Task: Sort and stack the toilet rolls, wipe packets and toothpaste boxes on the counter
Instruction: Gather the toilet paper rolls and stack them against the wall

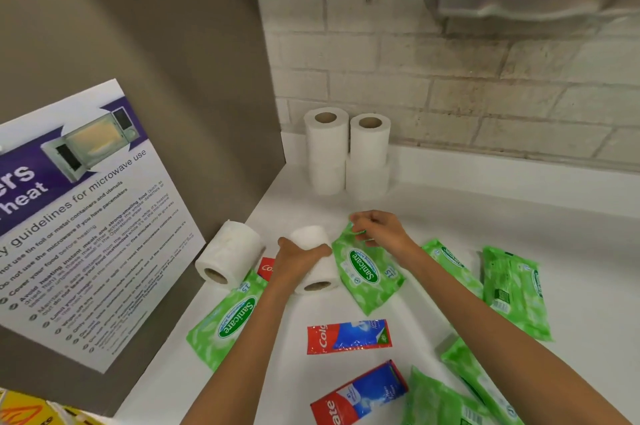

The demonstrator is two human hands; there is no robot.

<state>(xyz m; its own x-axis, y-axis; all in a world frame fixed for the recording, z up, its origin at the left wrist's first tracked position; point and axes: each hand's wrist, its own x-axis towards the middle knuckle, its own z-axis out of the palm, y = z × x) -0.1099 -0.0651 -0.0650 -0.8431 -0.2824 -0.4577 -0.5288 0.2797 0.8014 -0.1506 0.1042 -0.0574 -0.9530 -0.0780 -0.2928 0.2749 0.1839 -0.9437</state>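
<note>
- Left hand (298,256) is wrapped over a lying roll (313,260), fingers curled around it on the desk (519,216).
- Right hand (379,229), just beside, pinches the top edge of a wipe packet (367,272).
- Step: sorting rolls, I judge. Beyond both hands stand two roll stacks (348,154); next, lift the roll and set it upright there.
- Left of the left hand lies another roll (228,256); toothpaste boxes (349,336) lie nearer the person.

bright, even light | soft faint shadows | wide-angle bending at edges | slight motion blur
</note>
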